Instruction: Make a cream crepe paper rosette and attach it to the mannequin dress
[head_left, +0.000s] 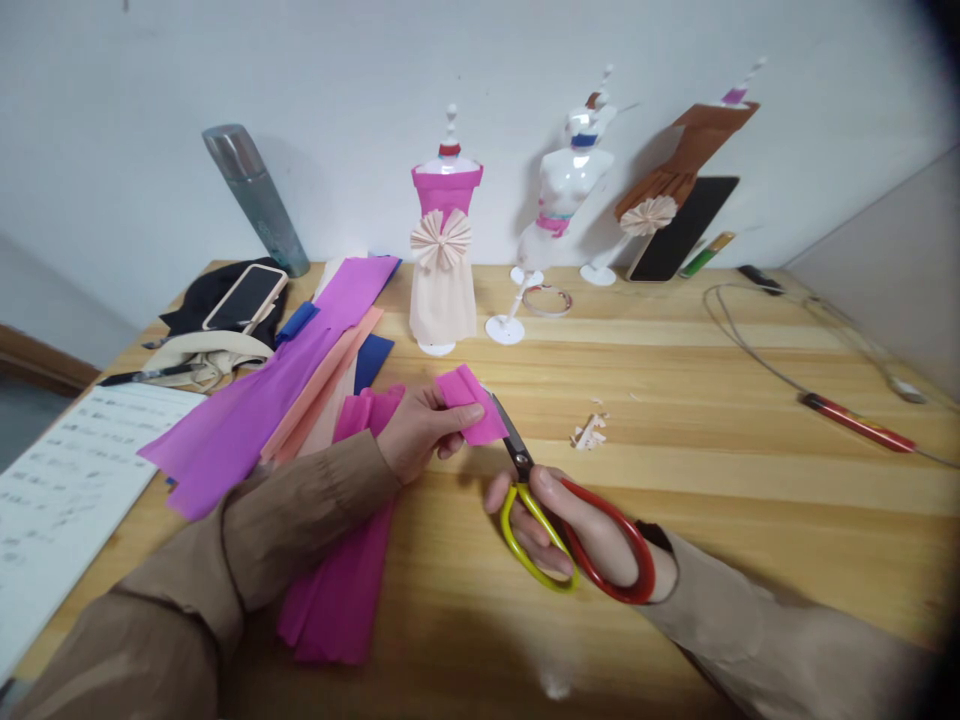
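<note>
My left hand (420, 430) pinches a small folded piece of pink paper (489, 425) between thumb and fingers. In my right hand (585, 520) are scissors (523, 462) with one yellow and one red handle loop. Their blades lie along the right edge of the pink paper; I cannot tell whether they touch it. Longer pink paper (341, 590) lies on the table under my left forearm. Behind my hands stands a small dress form (442, 270) in a pink top and a pale skirt with a pleated bow.
Purple paper strips (247, 420), a phone (247, 297) and a written sheet (67, 480) lie left. A bottle (259, 205) leans at the back. A white mannequin (566, 185) and a brown-dressed one (686, 165) stand behind. Paper scraps (590, 432) and a red pen-like tool (859, 422) lie right.
</note>
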